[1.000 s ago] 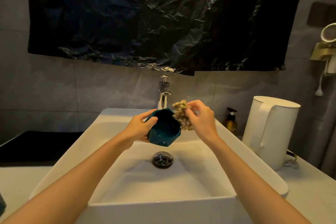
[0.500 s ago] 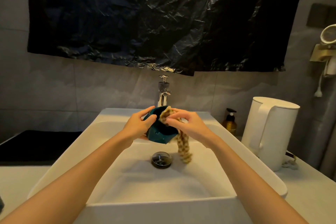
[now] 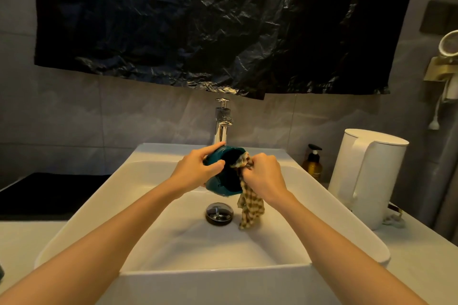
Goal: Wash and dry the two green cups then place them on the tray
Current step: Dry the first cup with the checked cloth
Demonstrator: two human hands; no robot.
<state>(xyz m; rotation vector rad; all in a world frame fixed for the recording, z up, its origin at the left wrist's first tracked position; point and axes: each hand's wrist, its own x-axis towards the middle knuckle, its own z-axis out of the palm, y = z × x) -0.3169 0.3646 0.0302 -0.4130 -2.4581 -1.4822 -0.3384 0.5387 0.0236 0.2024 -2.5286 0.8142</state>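
Observation:
A dark green cup (image 3: 218,184) is held tilted over the white sink (image 3: 322,193), its mouth turned to the right. My left hand (image 3: 195,171) grips it around the outside, thumb on the wall and fingers over the top. My right hand (image 3: 262,176) pinches a checked cloth (image 3: 250,208) at the cup's rim, with one end of the cloth tucked inside the cup and the rest hanging down over the basin. Only one green cup is in view. No water runs from the tap (image 3: 222,124).
A round drain plug (image 3: 219,213) sits in the basin below the cup. A white kettle (image 3: 366,178) and a brown pump bottle (image 3: 313,163) stand on the counter to the right. A black flat surface (image 3: 47,193) lies to the left. Black plastic sheeting (image 3: 223,22) covers the wall above.
My right hand has brought the bunched cloth from beside the cup to its mouth and pushed one end inside; the cloth has unrolled and hangs down. The cup has tilted a little more.

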